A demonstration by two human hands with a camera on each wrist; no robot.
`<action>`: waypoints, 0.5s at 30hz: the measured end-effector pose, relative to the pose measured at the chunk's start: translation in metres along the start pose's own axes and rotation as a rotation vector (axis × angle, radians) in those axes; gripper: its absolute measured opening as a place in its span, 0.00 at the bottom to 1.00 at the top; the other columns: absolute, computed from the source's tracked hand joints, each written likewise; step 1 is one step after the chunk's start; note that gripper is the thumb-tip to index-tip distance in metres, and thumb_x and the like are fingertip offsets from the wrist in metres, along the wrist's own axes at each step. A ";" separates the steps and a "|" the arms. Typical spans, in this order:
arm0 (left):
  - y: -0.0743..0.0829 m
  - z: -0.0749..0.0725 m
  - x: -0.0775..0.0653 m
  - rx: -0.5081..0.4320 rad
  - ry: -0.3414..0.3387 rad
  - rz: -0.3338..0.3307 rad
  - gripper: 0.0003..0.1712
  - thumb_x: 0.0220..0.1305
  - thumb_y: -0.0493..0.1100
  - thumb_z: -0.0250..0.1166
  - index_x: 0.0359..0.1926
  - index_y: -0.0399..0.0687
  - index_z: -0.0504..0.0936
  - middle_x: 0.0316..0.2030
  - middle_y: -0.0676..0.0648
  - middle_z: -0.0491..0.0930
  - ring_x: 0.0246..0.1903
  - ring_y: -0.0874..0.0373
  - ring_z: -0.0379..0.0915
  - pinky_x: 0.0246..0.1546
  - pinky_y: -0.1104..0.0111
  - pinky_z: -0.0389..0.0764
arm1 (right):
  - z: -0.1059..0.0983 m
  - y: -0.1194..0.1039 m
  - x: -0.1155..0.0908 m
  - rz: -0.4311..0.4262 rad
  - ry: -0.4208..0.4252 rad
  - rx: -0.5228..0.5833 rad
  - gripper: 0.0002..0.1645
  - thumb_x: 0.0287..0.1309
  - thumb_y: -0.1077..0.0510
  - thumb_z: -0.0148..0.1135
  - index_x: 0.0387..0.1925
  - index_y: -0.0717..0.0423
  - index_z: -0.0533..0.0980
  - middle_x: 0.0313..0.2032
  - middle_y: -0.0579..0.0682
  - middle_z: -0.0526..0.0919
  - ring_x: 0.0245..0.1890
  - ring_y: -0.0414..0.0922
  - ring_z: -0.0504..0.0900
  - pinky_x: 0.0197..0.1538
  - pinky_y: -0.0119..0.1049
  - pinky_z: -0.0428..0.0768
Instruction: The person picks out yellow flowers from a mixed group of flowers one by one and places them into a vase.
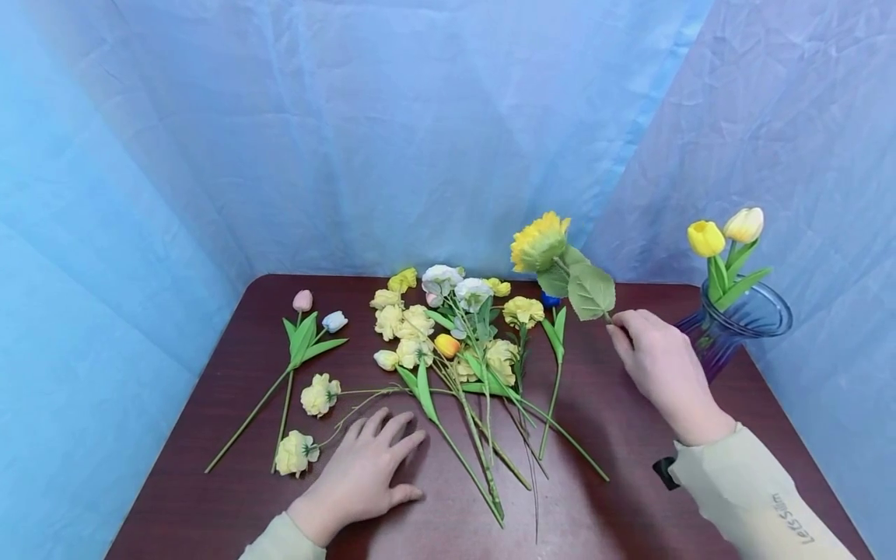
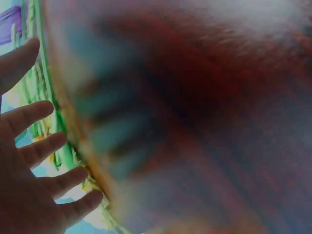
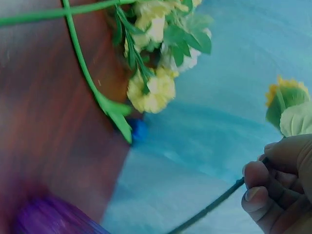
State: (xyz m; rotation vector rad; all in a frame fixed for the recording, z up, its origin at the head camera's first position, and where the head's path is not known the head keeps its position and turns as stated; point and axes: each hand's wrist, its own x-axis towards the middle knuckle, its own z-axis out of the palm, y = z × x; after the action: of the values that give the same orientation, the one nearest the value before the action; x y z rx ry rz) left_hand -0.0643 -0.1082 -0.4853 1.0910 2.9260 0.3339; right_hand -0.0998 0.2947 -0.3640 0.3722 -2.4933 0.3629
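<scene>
My right hand (image 1: pixel 661 369) pinches the green stem of a sunflower (image 1: pixel 542 243) between thumb and fingers, its yellow head tilted up to the left above the table. In the right wrist view the stem (image 3: pixel 209 207) runs out below the fingers. Just right of that hand stands a purple-blue glass vase (image 1: pixel 752 315) holding a yellow tulip (image 1: pixel 705 238) and a cream tulip (image 1: pixel 745 225). My left hand (image 1: pixel 367 470) is spread low over the table's front with nothing in it, close to a pale yellow flower (image 1: pixel 297 453); whether it touches the tabletop I cannot tell.
Several loose flowers lie mid-table, among them white blooms (image 1: pixel 442 278), an orange-yellow tulip (image 1: pixel 446 345) and a blue tulip (image 1: pixel 550 299). To the left lie a pink tulip (image 1: pixel 302 301) and a pale blue tulip (image 1: pixel 334 321). Blue cloth (image 1: pixel 420 140) hangs behind the dark table (image 1: pixel 231 389).
</scene>
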 end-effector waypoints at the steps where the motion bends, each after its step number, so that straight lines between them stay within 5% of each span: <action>1: 0.000 0.002 -0.001 -0.006 -0.026 -0.007 0.44 0.53 0.70 0.72 0.67 0.56 0.78 0.69 0.42 0.70 0.67 0.32 0.65 0.62 0.35 0.67 | -0.003 0.000 0.001 -0.036 0.019 -0.021 0.06 0.56 0.71 0.69 0.35 0.64 0.80 0.29 0.56 0.81 0.27 0.53 0.81 0.28 0.53 0.79; 7: -0.002 0.010 -0.005 -0.046 -0.125 -0.048 0.50 0.50 0.71 0.73 0.71 0.58 0.74 0.74 0.41 0.64 0.70 0.27 0.58 0.61 0.30 0.63 | -0.024 -0.003 0.011 -0.226 0.123 -0.131 0.05 0.67 0.65 0.61 0.40 0.66 0.77 0.29 0.55 0.76 0.22 0.52 0.77 0.20 0.51 0.75; 15: -0.002 0.014 -0.004 -0.053 -0.147 -0.048 0.52 0.50 0.72 0.73 0.73 0.58 0.71 0.74 0.41 0.62 0.71 0.26 0.56 0.60 0.28 0.63 | -0.050 -0.016 0.027 -0.406 0.204 -0.194 0.19 0.81 0.59 0.43 0.41 0.71 0.75 0.28 0.57 0.73 0.21 0.51 0.70 0.18 0.47 0.70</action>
State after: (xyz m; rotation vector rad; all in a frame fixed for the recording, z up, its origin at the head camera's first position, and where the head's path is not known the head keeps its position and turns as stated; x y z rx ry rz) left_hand -0.0618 -0.1100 -0.4994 0.9913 2.7930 0.3136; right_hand -0.0902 0.2922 -0.3064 0.7068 -2.1638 -0.0061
